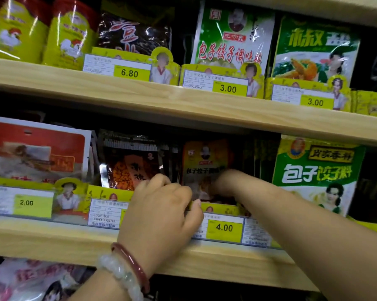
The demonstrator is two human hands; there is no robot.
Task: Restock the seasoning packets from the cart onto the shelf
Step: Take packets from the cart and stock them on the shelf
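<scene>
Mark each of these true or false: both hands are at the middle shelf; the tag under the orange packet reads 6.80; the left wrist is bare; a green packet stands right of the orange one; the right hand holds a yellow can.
1. Both hands, left hand and right hand, are at the middle shelf. True.
2. The tag under the orange packet reads 6.80. False: it reads 4.00.
3. The left wrist is bare. False: it wears two bracelets.
4. A green packet stands right of the orange packet. True.
5. The right hand holds a yellow can. False: it reaches in at the orange packet.
</scene>
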